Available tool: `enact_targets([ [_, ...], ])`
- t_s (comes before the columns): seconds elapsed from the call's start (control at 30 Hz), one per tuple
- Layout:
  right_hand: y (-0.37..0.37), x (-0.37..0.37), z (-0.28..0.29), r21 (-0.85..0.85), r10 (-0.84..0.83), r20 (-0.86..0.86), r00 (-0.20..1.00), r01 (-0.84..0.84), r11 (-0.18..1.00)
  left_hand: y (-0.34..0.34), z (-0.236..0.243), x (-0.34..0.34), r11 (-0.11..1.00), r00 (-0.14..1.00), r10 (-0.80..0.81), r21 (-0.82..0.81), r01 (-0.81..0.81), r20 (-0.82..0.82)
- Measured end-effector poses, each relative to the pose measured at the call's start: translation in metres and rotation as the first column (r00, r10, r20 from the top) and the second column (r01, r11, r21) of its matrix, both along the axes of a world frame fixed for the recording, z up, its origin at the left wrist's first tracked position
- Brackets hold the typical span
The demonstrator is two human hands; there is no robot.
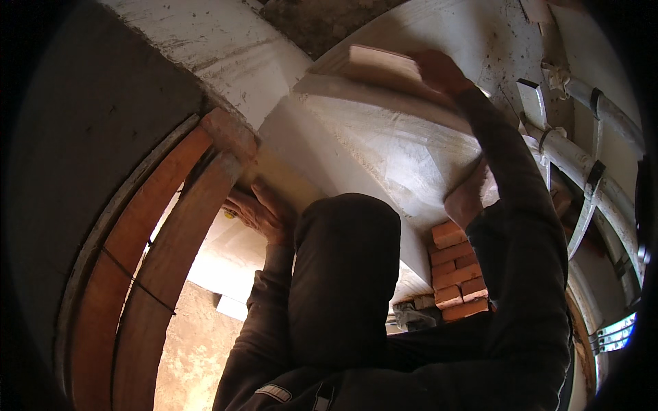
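Note:
A flat, rectangular, pinkish-brown board (384, 67) lies along the top of a smooth grey step-like ledge (391, 144). My right hand (444, 72) grips its right end; the hand is slightly blurred, and whether the board has a handle is hidden. Lower on the left, my left hand (262, 211) presses against the pale side of the masonry, fingers stretched and thumb apart. Close beside that hand ends a curved-looking wooden plank (181, 246). Between my arms rises my bent knee (348, 253) in dark trousers.
My bare foot (467, 195) rests against the ledge on the right. Below it are stacked red bricks (458, 274) and a crumpled grey bag (415, 316). Metal pipes with flat bars (572, 159) run along the right. Sunlit ground (195, 349) lies far below, left.

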State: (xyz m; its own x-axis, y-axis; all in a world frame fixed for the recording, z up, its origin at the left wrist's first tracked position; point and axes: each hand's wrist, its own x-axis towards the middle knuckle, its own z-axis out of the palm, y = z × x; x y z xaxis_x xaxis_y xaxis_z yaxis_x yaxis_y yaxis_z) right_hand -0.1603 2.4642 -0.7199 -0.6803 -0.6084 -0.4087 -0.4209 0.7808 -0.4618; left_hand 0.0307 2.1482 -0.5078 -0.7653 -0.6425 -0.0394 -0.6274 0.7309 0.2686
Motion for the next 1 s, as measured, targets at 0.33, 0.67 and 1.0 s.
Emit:
enact_targets([
  [0.33,0.04,0.008,0.01,0.163,0.019,-0.088,0.996,-0.005,0.987,0.001,0.007,-0.002,0.998,0.998,0.031,0.057,-0.034,0.061],
  [0.67,-0.015,-0.076,0.037,0.195,0.121,-0.242,0.963,-0.074,0.978,-0.004,0.006,0.005,0.998,0.996,0.034,0.046,-0.038,0.084],
  [1.0,-0.019,-0.062,0.023,0.047,-0.136,-0.409,0.902,0.17,0.984,0.0,0.007,0.003,0.994,0.992,0.06,0.081,-0.069,0.109],
])
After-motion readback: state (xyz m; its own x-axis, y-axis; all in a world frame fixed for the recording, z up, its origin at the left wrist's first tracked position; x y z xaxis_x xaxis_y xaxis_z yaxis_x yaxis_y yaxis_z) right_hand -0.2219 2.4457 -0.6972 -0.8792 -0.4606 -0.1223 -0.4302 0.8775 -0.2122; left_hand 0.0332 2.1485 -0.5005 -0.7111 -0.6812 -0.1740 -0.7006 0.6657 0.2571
